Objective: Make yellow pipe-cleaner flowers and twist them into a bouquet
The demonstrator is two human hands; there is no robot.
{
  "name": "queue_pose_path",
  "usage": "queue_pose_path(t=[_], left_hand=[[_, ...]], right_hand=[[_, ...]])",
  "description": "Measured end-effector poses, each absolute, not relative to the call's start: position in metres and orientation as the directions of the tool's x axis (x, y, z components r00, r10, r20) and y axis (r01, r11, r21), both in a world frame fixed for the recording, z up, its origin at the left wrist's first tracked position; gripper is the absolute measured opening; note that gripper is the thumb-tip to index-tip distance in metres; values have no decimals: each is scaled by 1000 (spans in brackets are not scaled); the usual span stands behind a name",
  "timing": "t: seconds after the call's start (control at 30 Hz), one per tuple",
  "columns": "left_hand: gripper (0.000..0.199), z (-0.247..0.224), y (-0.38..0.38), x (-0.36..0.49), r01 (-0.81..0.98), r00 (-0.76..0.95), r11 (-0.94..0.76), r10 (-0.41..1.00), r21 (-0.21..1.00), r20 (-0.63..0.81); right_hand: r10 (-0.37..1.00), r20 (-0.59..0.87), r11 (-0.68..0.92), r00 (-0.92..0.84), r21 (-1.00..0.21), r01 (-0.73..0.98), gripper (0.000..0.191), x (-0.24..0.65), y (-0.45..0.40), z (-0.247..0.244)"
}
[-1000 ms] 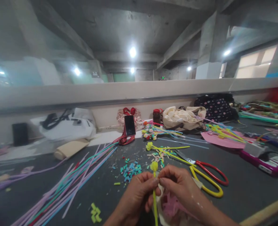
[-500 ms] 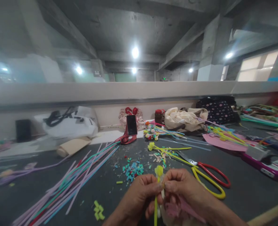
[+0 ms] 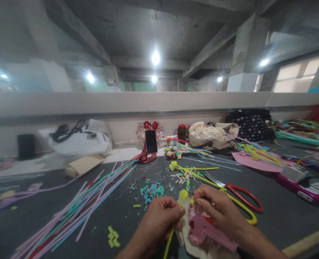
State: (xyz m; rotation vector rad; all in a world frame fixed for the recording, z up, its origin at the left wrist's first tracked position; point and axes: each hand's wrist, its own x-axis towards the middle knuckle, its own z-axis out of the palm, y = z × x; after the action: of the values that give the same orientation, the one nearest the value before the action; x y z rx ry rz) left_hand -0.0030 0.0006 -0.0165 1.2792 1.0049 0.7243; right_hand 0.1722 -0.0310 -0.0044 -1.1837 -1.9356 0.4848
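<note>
Pinched in my left hand [image 3: 162, 219] is a yellow stem with a ruffled yellow head [image 3: 183, 195]; its lower end slants down past my fingers. My right hand [image 3: 221, 208] is closed at the fingertips around a small yellow piece, just above the tip of a pink glue gun [image 3: 208, 230]. The glue gun lies on a pale cloth [image 3: 187, 233], below and partly behind my right hand. Beyond my hands, another yellow flower-like piece [image 3: 173, 165] lies on the dark table. Red-handled scissors [image 3: 245, 196] rest to the right, crossed by a yellow strip.
Long pastel stems [image 3: 86, 201] spread across the left. Blue cut bits [image 3: 151, 193] and yellow-green bits [image 3: 113, 237] lie on the table [image 3: 132, 230]. A phone [image 3: 151, 141] stands at the back, near a cream bag [image 3: 213, 135]. A purple device [image 3: 302, 190] sits right.
My hands have moved apart; the right shifted right and up, over the glue gun, which shows more. The stem in my left hand tilts more.
</note>
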Motion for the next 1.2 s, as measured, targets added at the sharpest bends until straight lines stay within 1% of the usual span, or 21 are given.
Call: queue_pose_path(t=[0.13, 0.23, 0.33, 0.43, 0.53, 0.77, 0.87, 1.07, 1.2], left_hand=[[16, -19, 3, -2, 315, 373, 5, 919, 949, -129], [14, -22, 2, -1, 425, 385, -43, 913, 904, -137], [15, -22, 0, -1, 484, 403, -81, 904, 871, -139], [18, -19, -1, -1, 510, 420, -92, 894, 855, -154], [18, -18, -2, -1, 508, 430, -88, 888, 857, -164], [17, -15, -5, 1, 561, 446, -113, 876, 820, -184], [17, -13, -6, 1, 589, 430, -136, 887, 796, -167], [18, -11, -8, 1, 601, 437, -226, 896, 767, -78], [15, -10, -10, 2, 614, 430, -245, 901, 751, -57]], right_hand=[[852, 433, 520, -294, -639, 567, 15, 186, -30, 6], [818, 453, 574, -354, -608, 548, 15, 190, -28, 10], [775, 474, 632, -419, -557, 539, 13, 188, -27, 11], [759, 474, 650, -446, -524, 551, 12, 185, -27, 9], [760, 449, 650, -470, -516, 558, 10, 181, -28, 8], [753, 423, 658, -505, -474, 585, 14, 177, -29, 7], [753, 417, 658, -509, -460, 596, 14, 176, -29, 6], [750, 420, 660, -511, -437, 611, 13, 174, -28, 4], [753, 420, 655, -506, -417, 630, 13, 174, -28, 2]])
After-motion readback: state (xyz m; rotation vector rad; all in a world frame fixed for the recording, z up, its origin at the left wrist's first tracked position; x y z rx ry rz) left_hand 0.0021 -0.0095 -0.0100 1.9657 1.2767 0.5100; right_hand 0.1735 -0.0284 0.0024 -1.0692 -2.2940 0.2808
